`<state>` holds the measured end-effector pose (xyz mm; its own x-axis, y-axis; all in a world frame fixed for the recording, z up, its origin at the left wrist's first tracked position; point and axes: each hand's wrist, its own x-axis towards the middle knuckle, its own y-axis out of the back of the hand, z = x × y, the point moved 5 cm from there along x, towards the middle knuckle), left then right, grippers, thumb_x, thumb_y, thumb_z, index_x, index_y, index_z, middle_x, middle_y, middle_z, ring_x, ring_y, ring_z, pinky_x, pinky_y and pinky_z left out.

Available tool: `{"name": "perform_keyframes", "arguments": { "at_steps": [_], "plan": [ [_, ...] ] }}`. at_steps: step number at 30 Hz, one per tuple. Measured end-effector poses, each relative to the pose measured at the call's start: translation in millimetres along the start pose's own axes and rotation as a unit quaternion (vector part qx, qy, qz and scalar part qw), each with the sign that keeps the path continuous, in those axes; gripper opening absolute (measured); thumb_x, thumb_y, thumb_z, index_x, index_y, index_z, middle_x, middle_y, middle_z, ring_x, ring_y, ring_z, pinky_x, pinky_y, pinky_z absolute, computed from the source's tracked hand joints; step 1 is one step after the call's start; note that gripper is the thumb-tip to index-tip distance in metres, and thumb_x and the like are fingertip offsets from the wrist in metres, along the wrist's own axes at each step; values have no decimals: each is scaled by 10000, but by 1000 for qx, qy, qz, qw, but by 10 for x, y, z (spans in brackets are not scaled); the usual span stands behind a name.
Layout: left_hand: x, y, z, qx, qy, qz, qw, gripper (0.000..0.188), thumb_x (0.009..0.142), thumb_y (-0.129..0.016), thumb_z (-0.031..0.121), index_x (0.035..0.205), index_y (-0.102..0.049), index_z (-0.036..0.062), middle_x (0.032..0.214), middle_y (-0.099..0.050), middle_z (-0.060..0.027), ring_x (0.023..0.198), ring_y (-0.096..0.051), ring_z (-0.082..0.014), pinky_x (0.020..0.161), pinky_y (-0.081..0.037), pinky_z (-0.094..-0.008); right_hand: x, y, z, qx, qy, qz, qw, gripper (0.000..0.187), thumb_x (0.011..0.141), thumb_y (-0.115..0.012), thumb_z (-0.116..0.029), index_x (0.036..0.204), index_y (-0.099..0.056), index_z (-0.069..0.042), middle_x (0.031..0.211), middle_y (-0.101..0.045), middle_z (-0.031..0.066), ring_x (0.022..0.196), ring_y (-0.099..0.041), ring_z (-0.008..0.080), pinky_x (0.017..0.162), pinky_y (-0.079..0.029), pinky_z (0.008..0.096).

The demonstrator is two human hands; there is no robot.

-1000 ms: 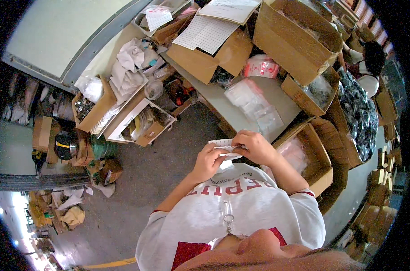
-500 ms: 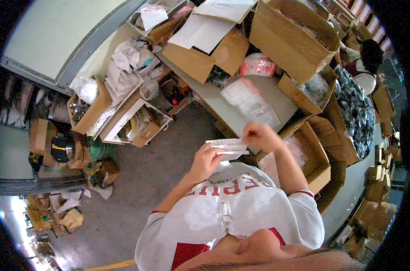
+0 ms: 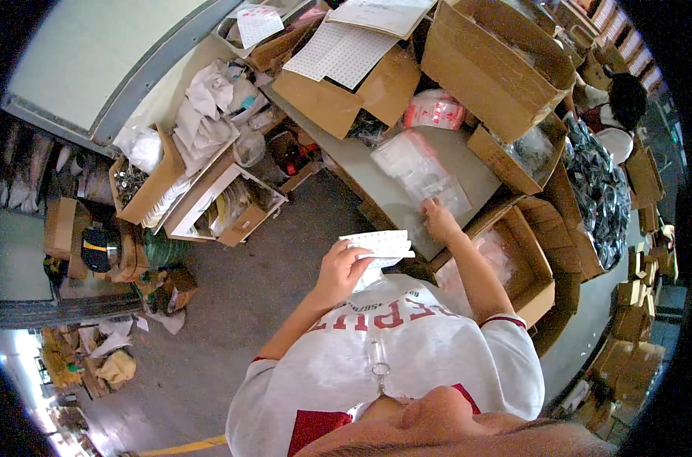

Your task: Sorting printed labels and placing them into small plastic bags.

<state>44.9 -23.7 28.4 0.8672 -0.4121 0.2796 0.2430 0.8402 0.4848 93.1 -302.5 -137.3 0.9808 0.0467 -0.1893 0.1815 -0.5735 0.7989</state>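
Note:
My left hand grips a small stack of white label sheets in front of my chest, with the thumb on top. The sheets fan slightly apart and carry rows of small print. My right hand is over the near part of the table, its fingers curled together at the lower edge of a pile of clear plastic zip bags with red strips. What lies between those fingertips is too small to make out.
Behind the bags sits a plastic-wrapped roll with red print. Cardboard boxes stand at the back, and an open box is beside my right forearm. Printed sheets lie on cardboard. A person is at the far right.
My right hand has moved away from the label sheets, up and slightly right, to the plastic bags on the table. The left hand still holds the sheets, tilted a little differently.

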Motion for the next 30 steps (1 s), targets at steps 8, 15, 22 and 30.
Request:
{"name": "perform_keyframes", "arguments": {
  "at_steps": [8,15,22,30],
  "plan": [
    [7,-4,2,12,-19,8,1000,136,773,-714,62,891,-656,28,828,-642,-145,763,-617,-284,647,-491,-355,275,283,832,-33,-88,76,993,319,780,-632,-119,1053,-478,-64,960,-599,238,918,-569,444,778,-449,500],
    [-32,12,-65,5,5,-3,1000,152,781,-704,63,921,-658,28,894,-612,-163,779,-608,-299,659,-495,-357,354,599,632,-131,-121,56,982,464,734,-710,-189,1119,-484,-64,1022,-611,225,926,-597,419,799,-478,480],
    [8,-30,9,-2,-30,2,1000,161,776,-705,57,925,-649,35,896,-599,-156,784,-602,-300,666,-494,-357,780,231,723,-109,-94,-26,989,279,722,-712,-247,890,-662,-31,1090,-607,194,1083,-534,350,906,-446,421],
    [-8,-35,0,-2,31,-63,998,141,797,-679,87,933,-651,61,879,-565,-137,838,-575,-297,716,-476,-376,416,753,-82,-149,-104,190,965,284,738,-695,-186,966,-640,-27,960,-626,163,1041,-538,341,898,-440,417]
  ]
}}
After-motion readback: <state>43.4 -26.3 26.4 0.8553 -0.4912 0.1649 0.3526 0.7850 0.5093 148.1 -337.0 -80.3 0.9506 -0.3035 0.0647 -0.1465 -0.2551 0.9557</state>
